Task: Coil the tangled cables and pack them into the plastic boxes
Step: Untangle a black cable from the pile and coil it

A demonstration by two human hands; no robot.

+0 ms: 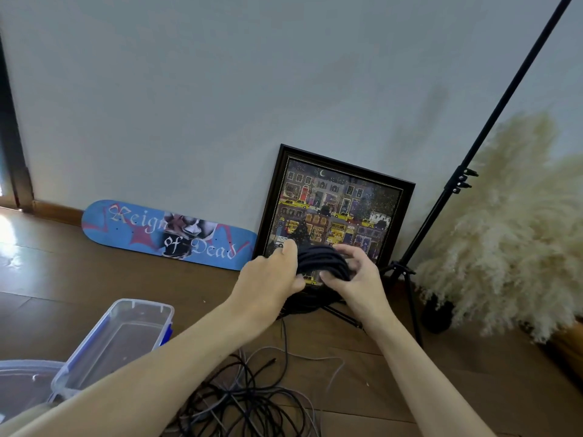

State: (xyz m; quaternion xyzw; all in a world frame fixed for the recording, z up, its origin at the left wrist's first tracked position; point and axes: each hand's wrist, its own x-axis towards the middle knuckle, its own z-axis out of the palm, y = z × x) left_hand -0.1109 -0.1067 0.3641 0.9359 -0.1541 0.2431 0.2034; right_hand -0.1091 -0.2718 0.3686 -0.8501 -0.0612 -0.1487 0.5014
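Looking down from my head, I hold a coil of black cable (321, 260) in front of the framed picture (334, 209). My left hand (271, 275) has its fingers curled round the coil's left side, and my right hand (356, 279) pinches its right side between fingers and thumb. The tangled cables (252, 402) lie on the wooden floor (79, 279) below my arms, with a clear plastic box (126, 335) standing open beside my left forearm.

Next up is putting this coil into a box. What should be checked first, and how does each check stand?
1. Both hands on black cable coil: ok, left hand and right hand grip it.
2. Lid off clear plastic box: ok.
3. Coil free of tangled cables on floor: cannot tell; a strand runs down beneath the hands.
4. Coil secured with a tie: cannot tell.
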